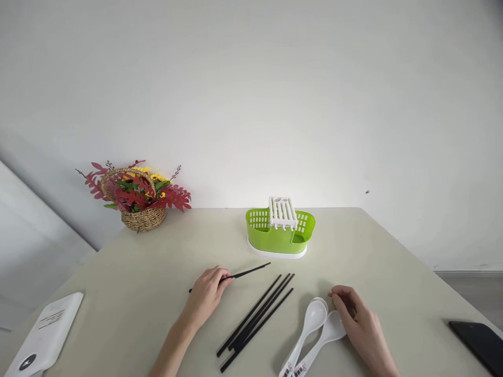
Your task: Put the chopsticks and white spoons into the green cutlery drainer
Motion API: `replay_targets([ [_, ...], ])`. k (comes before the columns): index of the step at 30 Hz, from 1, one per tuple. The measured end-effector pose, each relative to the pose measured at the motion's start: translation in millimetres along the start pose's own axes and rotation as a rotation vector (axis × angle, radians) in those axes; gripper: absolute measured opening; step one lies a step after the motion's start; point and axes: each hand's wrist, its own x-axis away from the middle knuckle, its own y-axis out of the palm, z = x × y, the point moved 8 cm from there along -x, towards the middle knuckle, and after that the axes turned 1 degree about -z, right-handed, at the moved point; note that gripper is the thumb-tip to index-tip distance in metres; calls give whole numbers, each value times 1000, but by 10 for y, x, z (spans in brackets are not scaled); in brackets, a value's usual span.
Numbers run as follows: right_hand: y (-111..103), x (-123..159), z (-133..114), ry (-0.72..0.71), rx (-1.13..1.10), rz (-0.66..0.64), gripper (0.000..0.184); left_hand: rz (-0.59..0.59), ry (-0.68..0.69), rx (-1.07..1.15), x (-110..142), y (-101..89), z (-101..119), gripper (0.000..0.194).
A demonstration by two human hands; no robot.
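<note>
Table [157,277] count. Hands: 2, left hand [210,288] and right hand [356,314]. Loose black chopsticks [260,312]: 4. Held chopsticks [249,272]: 2 tips visible, remainder partly hidden by fingers. White spoons [315,317]: 2 plain, plus a third rim behind one bowl. Green caddy [271,242], far edge: 1. White rack [283,224] on it: 1. Flower basket [144,219], far left corner: 1. Black phone [477,340], right edge: 1. White device [49,332], left edge: 1.

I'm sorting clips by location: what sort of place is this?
Possibly a home dining area: the table holds black chopsticks, white spoons and a basket of flowers.
</note>
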Motion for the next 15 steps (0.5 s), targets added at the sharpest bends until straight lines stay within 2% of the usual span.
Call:
replay_targets([
  [3, -26, -7, 15, -5, -37, 38, 35, 2, -90, 261, -8, -39, 84, 25],
  [5, -66, -19, -17, -15, -50, 67, 35, 19, -139, 473, 11, -49, 214, 26],
  [8, -124, 1, -251, -84, -57, 58, 34, 86, -233, 821, 84, -21, 468, 31],
  [10, -92, 96, -564, -191, -69, -32, 31, 142, -318, 1072, 149, 35, 642, 36],
  [11, -26, 188, -752, -261, -75, -125, 30, 166, -361, 1194, 181, 70, 728, 38],
  [15, 317, 782, -1388, -537, -85, -417, 25, 254, -503, 1588, 285, 169, 1021, 39],
])
